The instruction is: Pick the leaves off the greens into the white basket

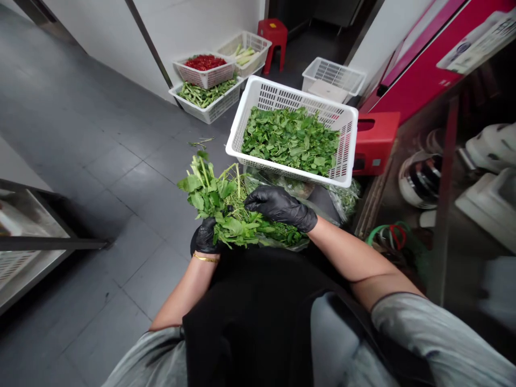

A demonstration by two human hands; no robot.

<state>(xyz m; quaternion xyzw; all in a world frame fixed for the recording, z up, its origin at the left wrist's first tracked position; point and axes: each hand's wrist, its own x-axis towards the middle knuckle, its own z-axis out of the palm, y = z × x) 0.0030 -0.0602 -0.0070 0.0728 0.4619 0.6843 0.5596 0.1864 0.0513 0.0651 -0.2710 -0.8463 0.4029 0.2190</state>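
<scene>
My left hand (206,235), in a black glove, is closed around a bunch of leafy greens (201,189) with pale stems pointing away from me. To the right of the bunch, my right hand (280,206), gloved too, has its fingers bent and pressed together; what they pinch, if anything, is hidden. More loose greens (282,232) lie under and beside this hand, partly on clear plastic. Just beyond both hands, a white slotted basket (292,171) holds a layer of picked green leaves (290,137).
A red stool (377,142) stands beside the basket. Farther off are a basket of red chillies (205,63), a basket of cut green pods (205,95), another white basket (334,78) and a second red stool (274,33). A metal shelf (52,244) stands at left.
</scene>
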